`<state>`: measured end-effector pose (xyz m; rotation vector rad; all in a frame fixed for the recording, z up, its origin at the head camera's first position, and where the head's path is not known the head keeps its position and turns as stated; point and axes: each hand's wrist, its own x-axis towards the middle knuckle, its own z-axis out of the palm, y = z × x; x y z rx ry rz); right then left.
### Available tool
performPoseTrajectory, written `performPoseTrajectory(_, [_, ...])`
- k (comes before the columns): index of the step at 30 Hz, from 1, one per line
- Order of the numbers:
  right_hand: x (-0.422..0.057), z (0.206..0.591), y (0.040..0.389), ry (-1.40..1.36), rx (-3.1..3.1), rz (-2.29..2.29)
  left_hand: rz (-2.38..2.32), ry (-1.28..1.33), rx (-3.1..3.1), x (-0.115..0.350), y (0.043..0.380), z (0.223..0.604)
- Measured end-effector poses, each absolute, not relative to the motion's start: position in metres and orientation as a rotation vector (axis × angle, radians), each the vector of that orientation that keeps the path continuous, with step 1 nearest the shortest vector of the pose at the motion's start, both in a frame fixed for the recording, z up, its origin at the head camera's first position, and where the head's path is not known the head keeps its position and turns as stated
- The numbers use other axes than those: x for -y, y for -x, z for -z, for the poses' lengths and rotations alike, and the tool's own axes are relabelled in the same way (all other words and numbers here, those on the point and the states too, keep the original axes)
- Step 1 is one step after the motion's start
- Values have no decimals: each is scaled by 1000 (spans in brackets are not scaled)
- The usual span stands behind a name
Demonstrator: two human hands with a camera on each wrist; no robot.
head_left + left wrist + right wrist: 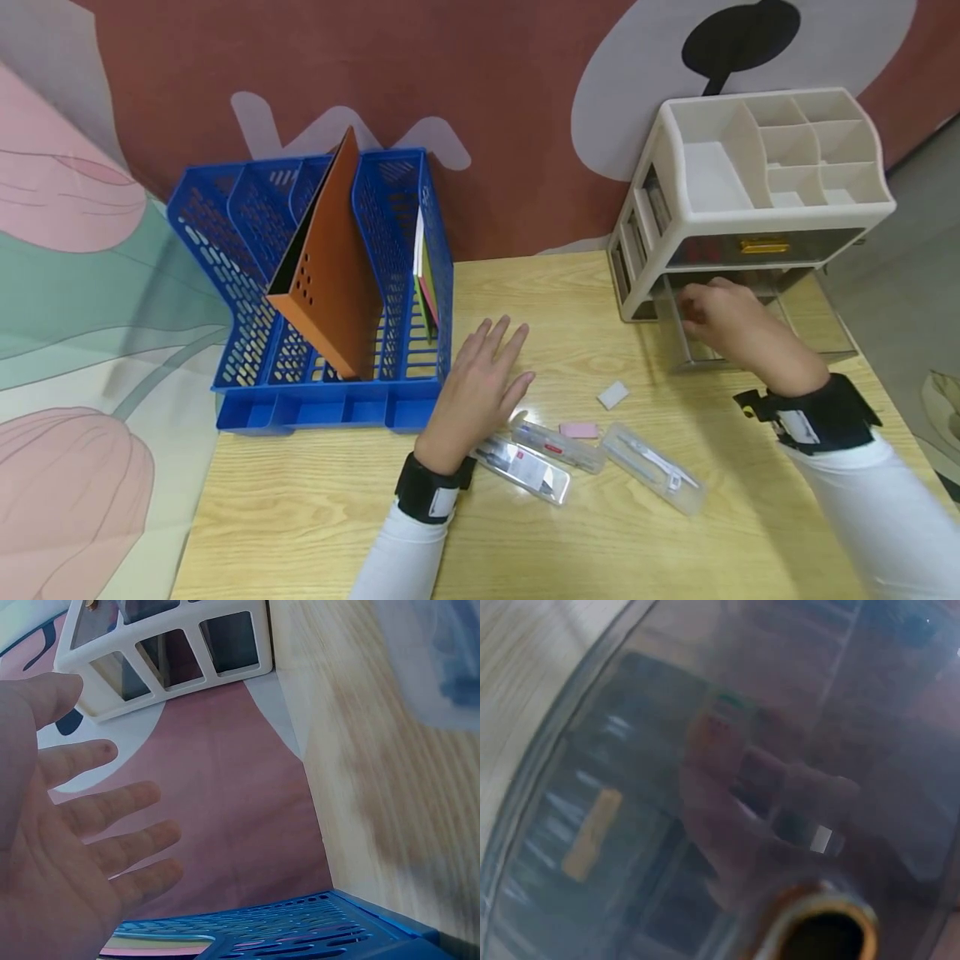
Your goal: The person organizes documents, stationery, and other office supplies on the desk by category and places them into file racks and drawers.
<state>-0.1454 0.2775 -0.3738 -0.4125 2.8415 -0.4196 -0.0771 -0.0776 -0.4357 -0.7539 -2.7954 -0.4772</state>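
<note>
My left hand [474, 392], fingers straight and spread, hovers above the table beside the blue file rack [330, 396]. In the left wrist view its palm [56, 855] holds nothing. Below it lie a clear flat case [525, 472] and a clear pen case [558, 446]. My right hand [731, 321] reaches down into the pulled-out clear drawer [832, 333] of a white desk organizer [787, 218], fingers bent. Through the drawer's smoky front, the right wrist view shows a blurred green-and-white patch [731, 709] near the fingertips; I cannot tell whether they grip it.
An orange folder [330, 292] and several thin booklets [424, 279] stand in the rack. On the table lie a small white block [613, 395], a pink block [579, 430] and a clear case with a white tool [652, 467]. A gold handle [765, 247] marks the closed upper drawer.
</note>
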Motion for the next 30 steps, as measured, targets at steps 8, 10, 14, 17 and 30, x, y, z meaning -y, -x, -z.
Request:
performPoseTrajectory(8, [-276,372,141,387,-2868,427,487,758,2795,78,78,437])
performPoseTrajectory(10, [-277,371,137,390,-2909,446,489,755,2791,79,78,436])
performPoseTrajectory(14, [-277,364,125,415,-3012,488,484,751,2779,80,79,436])
performPoseTrajectory(17, [-277,355,114,466,-3063,507,478,750,2773,81,80,436])
performPoseTrajectory(30, [-247,330,67,1016,-3278,738,520,722,2789,86,80,434])
